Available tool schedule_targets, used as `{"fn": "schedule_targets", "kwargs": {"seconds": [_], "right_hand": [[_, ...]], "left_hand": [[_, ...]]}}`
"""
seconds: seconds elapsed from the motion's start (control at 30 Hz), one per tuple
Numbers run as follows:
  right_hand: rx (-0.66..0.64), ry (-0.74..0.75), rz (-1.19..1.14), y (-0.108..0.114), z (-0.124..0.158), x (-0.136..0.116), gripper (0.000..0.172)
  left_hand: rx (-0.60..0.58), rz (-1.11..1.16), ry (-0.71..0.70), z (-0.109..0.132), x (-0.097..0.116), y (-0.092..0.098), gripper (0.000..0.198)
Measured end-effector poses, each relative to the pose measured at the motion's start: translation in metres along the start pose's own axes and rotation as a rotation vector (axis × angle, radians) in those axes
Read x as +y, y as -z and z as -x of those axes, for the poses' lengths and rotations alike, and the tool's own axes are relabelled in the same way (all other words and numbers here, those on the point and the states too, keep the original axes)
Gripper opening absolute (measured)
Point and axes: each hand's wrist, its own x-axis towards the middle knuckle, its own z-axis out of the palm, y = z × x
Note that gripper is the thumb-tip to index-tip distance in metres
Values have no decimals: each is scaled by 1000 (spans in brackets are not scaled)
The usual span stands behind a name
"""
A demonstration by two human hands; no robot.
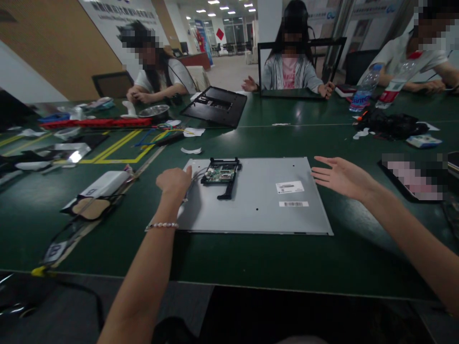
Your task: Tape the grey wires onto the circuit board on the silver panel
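A flat grey metal-backed display panel (265,210) lies on the green table in front of me. On its upper left part sits a green circuit board (219,175) in a black plastic bracket, with thin cables running toward the panel's left edge. My left hand (174,183) is at that edge with its fingers curled in and the thumb toward the panel; what the fingers hold, if anything, is hidden. At the right edge, my right hand (340,177) is open, fingers stretched out and spread, fingertips at or very near the panel's side.
A white battery-like pack (102,191) with cables lies left. Behind the panel is a black plastic cover (217,106). Across the table a person holds up a black frame (294,94); other people sit on both sides. Bottles (366,93) and a phone (409,179) are at right.
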Motion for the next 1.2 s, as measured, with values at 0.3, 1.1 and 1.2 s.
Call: {"fn": "schedule_targets", "kwargs": {"seconds": [0.3,1.1,1.2], "right_hand": [[55,-21,42,23,-8,6,76],[314,61,324,69,6,13,39],[364,45,402,67,9,10,37]], "left_hand": [[-24,-8,85,5,8,7,59],[-13,-55,-140,30,30,12,61],[-19,-54,-177,35,33,12,60]]}}
